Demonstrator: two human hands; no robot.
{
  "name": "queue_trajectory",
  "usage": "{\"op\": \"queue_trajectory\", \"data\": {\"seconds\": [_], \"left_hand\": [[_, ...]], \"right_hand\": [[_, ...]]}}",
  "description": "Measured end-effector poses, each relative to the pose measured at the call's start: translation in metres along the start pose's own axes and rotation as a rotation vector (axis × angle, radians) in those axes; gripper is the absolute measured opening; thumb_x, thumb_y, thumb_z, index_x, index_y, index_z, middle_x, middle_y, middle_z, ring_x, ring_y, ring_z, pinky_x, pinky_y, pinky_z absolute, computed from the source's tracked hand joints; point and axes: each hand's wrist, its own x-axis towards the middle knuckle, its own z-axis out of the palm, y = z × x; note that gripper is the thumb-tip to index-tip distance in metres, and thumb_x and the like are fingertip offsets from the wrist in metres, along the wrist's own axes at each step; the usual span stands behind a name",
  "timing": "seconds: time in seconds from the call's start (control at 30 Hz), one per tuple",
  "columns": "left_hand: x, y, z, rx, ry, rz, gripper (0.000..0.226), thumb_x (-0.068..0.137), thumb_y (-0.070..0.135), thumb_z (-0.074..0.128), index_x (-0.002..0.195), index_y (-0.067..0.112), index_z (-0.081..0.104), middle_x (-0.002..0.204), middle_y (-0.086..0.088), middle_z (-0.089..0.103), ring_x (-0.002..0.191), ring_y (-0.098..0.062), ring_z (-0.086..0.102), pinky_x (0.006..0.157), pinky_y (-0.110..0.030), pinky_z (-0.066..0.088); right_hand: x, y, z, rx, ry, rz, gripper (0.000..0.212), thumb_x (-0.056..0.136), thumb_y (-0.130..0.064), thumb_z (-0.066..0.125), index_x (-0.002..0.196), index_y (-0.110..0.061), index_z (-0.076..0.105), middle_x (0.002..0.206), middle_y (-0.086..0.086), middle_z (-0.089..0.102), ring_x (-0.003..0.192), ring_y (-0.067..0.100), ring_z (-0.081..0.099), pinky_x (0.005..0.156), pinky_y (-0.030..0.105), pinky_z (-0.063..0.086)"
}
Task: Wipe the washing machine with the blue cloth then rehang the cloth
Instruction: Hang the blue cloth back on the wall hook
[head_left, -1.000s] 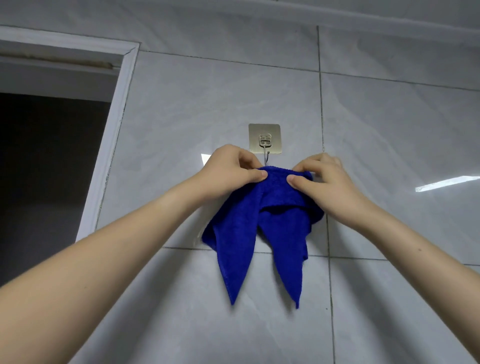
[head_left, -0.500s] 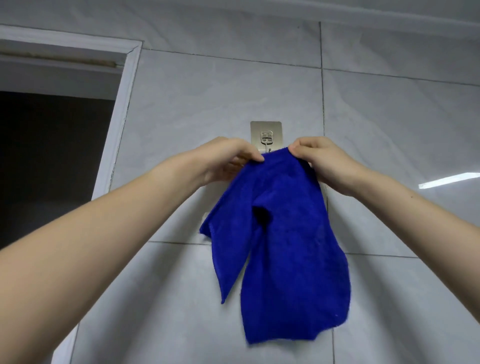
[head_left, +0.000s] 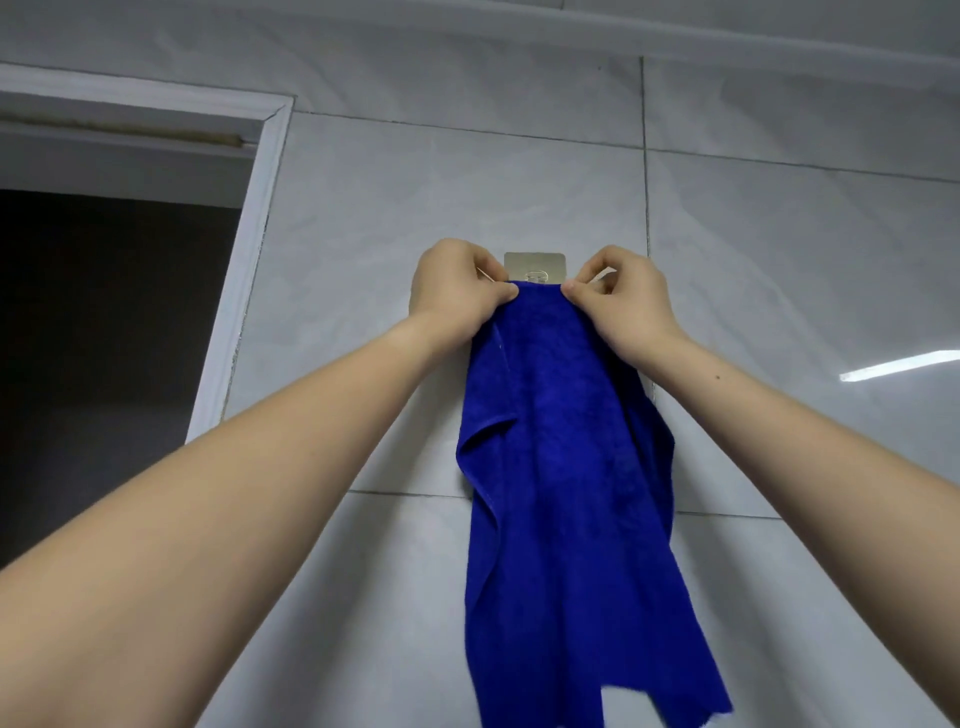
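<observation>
Blue terry cloth: hangs long against grey tiled wall, top edge at square metal hook plate; left grip and right grip each pinch that edge, fingers curled

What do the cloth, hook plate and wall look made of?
Blue cloth: soft napped fabric, likely microfibre; it drapes in folds. Hook plate: brushed metallic sheen, probably steel. Wall: glossy grey tiles, with grout lines and a light reflection.
</observation>
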Motion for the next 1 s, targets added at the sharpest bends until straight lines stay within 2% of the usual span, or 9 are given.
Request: {"op": "queue_trajectory", "data": {"seconds": [0.13,0.3,0.43,0.53,0.6,0.67,0.77,0.87,1.0], "left_hand": [[-0.015,-0.009,0.010,0.079,0.036,0.037,0.008,0.077,0.013,0.077,0.076,0.020,0.074,0.069,0.013,0.065,0.076,-0.012,0.067,0.070,-0.023,0.050],[-0.035,-0.019,0.010,-0.118,-0.013,-0.022,0.007,0.083,0.011,0.073,0.080,0.016,0.077,0.071,0.011,0.068,0.064,0.000,0.061,0.062,-0.011,0.047],[-0.047,-0.016,0.007,-0.307,-0.048,0.003,0.008,0.090,0.020,0.069,0.093,0.019,0.076,0.087,0.011,0.071,0.074,-0.003,0.062,0.068,-0.012,0.047],[-0.052,-0.014,0.010,-0.369,-0.084,0.019,0.016,0.087,0.025,0.075,0.103,0.020,0.075,0.097,0.010,0.072,0.082,-0.010,0.069,0.075,-0.020,0.054],[-0.055,-0.015,0.015,-0.361,-0.100,0.026,0.020,0.085,0.016,0.077,0.104,0.017,0.075,0.098,0.005,0.074,0.083,-0.018,0.071,0.078,-0.027,0.058],[-0.060,-0.019,0.021,-0.374,-0.098,0.039,0.020,0.085,0.006,0.074,0.104,0.015,0.076,0.093,0.004,0.074,0.078,-0.015,0.069,0.075,-0.024,0.057],[-0.066,-0.025,0.026,-0.373,-0.091,0.051,0.026,0.087,0.000,0.070,0.109,0.012,0.074,0.091,0.008,0.071,0.079,-0.002,0.065,0.071,-0.011,0.050],[-0.069,-0.023,0.023,-0.343,-0.091,0.055,0.026,0.089,0.002,0.069,0.113,0.011,0.073,0.093,0.008,0.070,0.080,0.000,0.063,0.068,-0.007,0.047],[-0.084,-0.022,0.012,-0.244,-0.110,0.075,0.029,0.091,0.014,0.067,0.119,0.020,0.069,0.109,0.011,0.069,0.093,-0.005,0.067,0.083,-0.021,0.053]], "right_hand": [[-0.023,0.009,0.011,-0.043,0.009,0.006,0.018,0.085,-0.020,0.071,0.079,-0.007,0.061,0.057,-0.006,0.051,0.056,0.009,0.048,0.052,0.015,0.035],[-0.052,0.010,0.007,0.191,0.041,0.084,0.014,0.089,-0.020,0.068,0.083,-0.009,0.060,0.064,0.004,0.059,0.055,0.011,0.052,0.052,0.022,0.040],[-0.063,-0.002,0.006,0.241,0.043,0.070,0.008,0.093,-0.024,0.062,0.093,-0.017,0.066,0.087,-0.007,0.068,0.074,0.005,0.061,0.062,0.018,0.048],[-0.067,-0.005,0.009,0.231,0.044,0.025,0.008,0.090,-0.028,0.067,0.095,-0.026,0.072,0.097,-0.008,0.071,0.082,0.010,0.065,0.073,0.030,0.055],[-0.072,-0.003,0.013,0.241,0.022,0.022,0.010,0.089,-0.021,0.069,0.094,-0.028,0.074,0.091,-0.006,0.073,0.080,0.017,0.067,0.075,0.036,0.058],[-0.079,0.002,0.019,0.266,0.026,0.051,0.018,0.088,-0.014,0.069,0.099,-0.026,0.074,0.084,0.000,0.072,0.080,0.027,0.067,0.074,0.043,0.058],[-0.088,0.006,0.024,0.249,0.023,0.056,0.026,0.091,-0.008,0.064,0.110,-0.024,0.073,0.084,0.001,0.072,0.081,0.026,0.067,0.074,0.036,0.058],[-0.091,0.003,0.023,0.248,0.011,0.059,0.028,0.094,-0.010,0.061,0.116,-0.023,0.072,0.087,0.000,0.072,0.082,0.022,0.067,0.074,0.032,0.057],[-0.110,0.001,0.015,0.196,0.015,0.063,0.031,0.096,-0.019,0.060,0.125,-0.025,0.066,0.108,-0.005,0.066,0.092,0.008,0.065,0.086,0.029,0.055]]}}
